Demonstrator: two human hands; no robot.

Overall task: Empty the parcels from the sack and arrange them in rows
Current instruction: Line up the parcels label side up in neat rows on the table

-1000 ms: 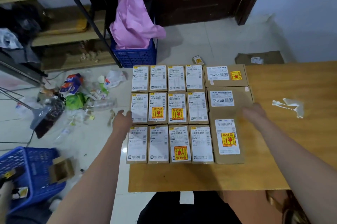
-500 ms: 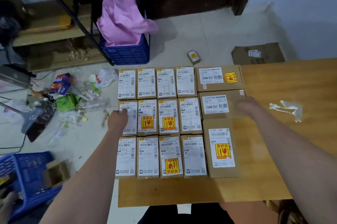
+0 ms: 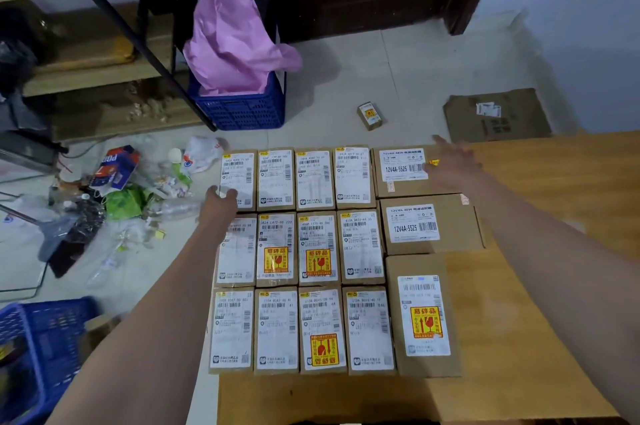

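Several brown cardboard parcels with white labels lie flat in three rows on the wooden table (image 3: 540,286). The far row starts with a small parcel (image 3: 239,175) at the left and ends with a wider parcel (image 3: 401,170) at the right. My left hand (image 3: 220,203) presses against the left side of that far-left parcel, fingers curled. My right hand (image 3: 450,161) lies flat with fingers apart on the right end of the wide far parcel. Below it sit a second wide parcel (image 3: 429,225) and a tall parcel (image 3: 424,315) with a yellow fragile sticker. No sack is recognisable.
A pink plastic bag (image 3: 232,40) fills a blue crate (image 3: 242,106) on the floor beyond the table. One small box (image 3: 370,115) and a flattened carton (image 3: 498,116) lie on the floor. Litter (image 3: 114,196) spreads at the left; another blue basket (image 3: 38,348) stands near left.
Both hands have moved away from me, from the middle row up to the far row. The left now presses the far-left parcel; the right rests on the wide far parcel.
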